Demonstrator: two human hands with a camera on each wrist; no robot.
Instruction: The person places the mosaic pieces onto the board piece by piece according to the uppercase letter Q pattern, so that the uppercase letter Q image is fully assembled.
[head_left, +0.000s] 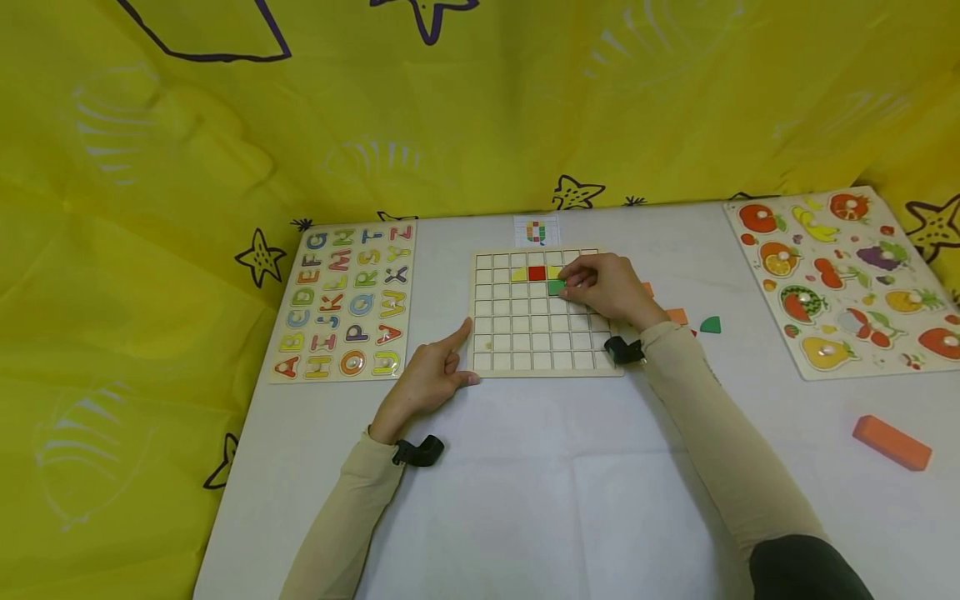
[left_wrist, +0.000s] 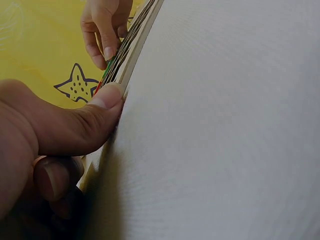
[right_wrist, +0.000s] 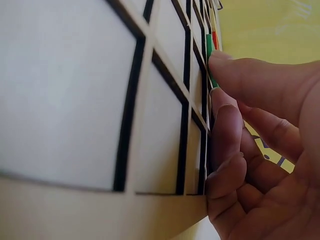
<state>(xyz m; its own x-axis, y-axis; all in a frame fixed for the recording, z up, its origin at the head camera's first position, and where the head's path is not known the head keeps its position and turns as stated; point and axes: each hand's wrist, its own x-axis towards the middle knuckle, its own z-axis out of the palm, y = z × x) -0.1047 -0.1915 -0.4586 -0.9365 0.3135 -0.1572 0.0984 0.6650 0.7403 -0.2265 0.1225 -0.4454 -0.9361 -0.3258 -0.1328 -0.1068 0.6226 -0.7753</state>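
Right of the alphabet board (head_left: 346, 307), we rest our left hand (head_left: 427, 379), thumb and index finger spread wide, against the left edge of the grid board (head_left: 521, 342). In its cells lie a yellow piece (head_left: 521, 276), then a red square (head_left: 537, 273); below and right, our right hand (head_left: 611, 287) narrowly pinches a green piece (head_left: 555, 288).

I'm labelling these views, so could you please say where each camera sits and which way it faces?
Head: on the head, facing forward and down at the grid board; left hand, right hand, sleeves show.
Left wrist: on that wrist, looking along the board's edge; left hand near, right hand beyond.
Right wrist: on that wrist, looking low across the board; only the right hand.
Head and right wrist both show the right hand holding a green piece.
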